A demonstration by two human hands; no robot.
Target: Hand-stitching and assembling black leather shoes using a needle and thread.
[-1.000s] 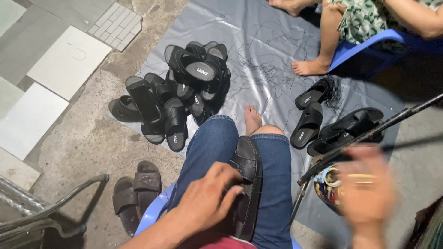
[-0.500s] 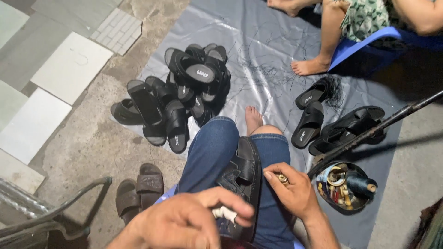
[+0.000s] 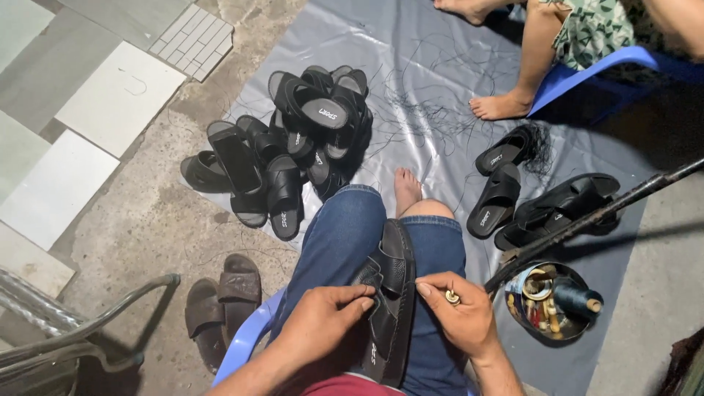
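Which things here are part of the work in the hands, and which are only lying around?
In the work:
- left hand and right hand, both gripping
- black sandal on the lap

Lying around:
- pile of black sandals
- brown sandals
- bowl of thread spools
- grey sheet

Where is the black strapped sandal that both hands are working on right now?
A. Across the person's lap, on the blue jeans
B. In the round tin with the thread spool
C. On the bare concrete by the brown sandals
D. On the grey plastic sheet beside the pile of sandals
A: the black strapped sandal lies across the blue jeans, with the left hand and right hand pinching its strap.
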